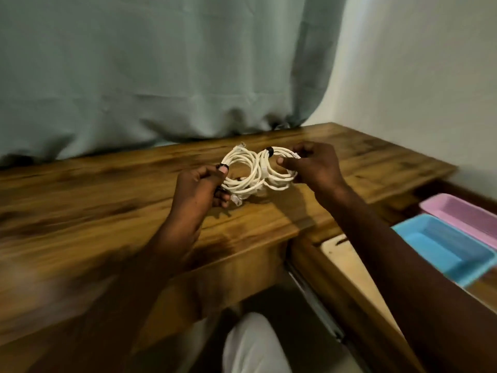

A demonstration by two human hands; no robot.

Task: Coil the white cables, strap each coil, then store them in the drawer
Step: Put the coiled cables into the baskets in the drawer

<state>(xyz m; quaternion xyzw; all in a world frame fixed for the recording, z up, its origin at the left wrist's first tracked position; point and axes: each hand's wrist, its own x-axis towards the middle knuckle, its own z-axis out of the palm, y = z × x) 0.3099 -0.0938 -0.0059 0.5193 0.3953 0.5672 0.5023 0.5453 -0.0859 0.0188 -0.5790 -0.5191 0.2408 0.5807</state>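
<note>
White-trousered knee [250, 343] sits lowest; above the bench [107, 205], left hand [200, 188] pinches one strapped white coil [238, 170], right hand [313, 164] grips the other [277, 168] (coils touching). Open drawer [349, 267] at right holds blue [443, 249] and pink [462, 214] trays.
</note>
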